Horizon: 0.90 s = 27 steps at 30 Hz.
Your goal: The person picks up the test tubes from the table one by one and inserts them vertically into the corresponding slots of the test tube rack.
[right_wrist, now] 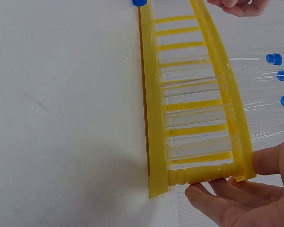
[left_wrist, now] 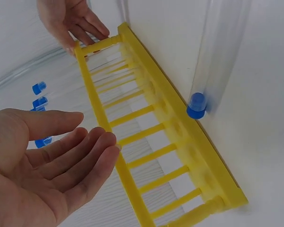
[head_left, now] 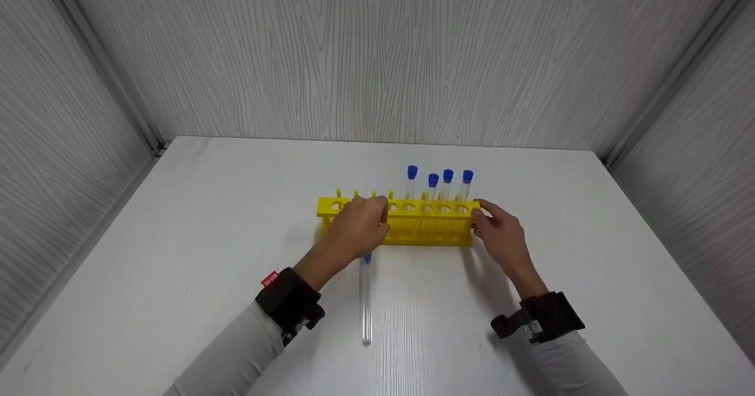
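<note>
A yellow test tube rack [head_left: 427,213] stands upright on the table. Several clear test tubes [head_left: 447,176] with blue caps stand in its right half. My right hand [head_left: 501,236] grips the rack's right end; in the right wrist view its thumb [right_wrist: 269,161] lies at the top bar and the fingers at the end post. Over the rack's left half is my left hand [head_left: 358,226], with loosely bent fingers and nothing in its grasp. Another capped test tube [head_left: 366,301] lies on the table in front of the rack, its blue cap [left_wrist: 197,106] beside the base.
The white table [head_left: 236,207] runs back to a grey wood-grain panel [head_left: 377,59]. Similar panels rise at the left [head_left: 59,118] and right [head_left: 696,118] sides.
</note>
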{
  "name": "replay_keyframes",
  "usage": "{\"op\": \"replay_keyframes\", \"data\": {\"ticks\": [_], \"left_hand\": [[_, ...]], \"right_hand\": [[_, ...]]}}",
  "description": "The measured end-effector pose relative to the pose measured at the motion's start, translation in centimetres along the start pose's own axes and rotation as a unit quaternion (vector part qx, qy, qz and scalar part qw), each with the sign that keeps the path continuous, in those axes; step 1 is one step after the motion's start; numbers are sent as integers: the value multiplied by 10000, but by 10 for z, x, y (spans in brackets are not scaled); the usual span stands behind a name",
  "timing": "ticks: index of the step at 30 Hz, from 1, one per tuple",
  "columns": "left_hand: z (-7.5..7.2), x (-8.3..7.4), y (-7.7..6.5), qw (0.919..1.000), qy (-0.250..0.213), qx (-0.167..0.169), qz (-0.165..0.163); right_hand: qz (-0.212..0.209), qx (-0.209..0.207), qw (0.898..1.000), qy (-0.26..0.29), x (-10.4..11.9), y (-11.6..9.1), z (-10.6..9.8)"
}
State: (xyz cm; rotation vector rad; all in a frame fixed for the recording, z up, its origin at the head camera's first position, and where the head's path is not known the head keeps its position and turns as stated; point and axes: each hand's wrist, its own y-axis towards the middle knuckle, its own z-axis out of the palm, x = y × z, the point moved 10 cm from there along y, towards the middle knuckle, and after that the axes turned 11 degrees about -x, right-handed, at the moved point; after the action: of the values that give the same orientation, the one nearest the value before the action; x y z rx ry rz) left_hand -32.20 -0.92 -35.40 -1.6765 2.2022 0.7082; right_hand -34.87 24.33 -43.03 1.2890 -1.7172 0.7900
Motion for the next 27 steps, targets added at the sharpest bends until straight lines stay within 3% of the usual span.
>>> {"op": "replay_keyframes", "data": {"ticks": [7,14,27], "left_hand": [[16,7,-13,9991,295,290,72],[30,24,-24,9955,637,681,-180],[40,45,-39,9874,1032,987,-683]], "right_hand": [[-4,42,10000,-48,2,0,2],[-150,7,9999,14,4,0,2],[-187,-12,9998,-6,1,-1,1]]}}
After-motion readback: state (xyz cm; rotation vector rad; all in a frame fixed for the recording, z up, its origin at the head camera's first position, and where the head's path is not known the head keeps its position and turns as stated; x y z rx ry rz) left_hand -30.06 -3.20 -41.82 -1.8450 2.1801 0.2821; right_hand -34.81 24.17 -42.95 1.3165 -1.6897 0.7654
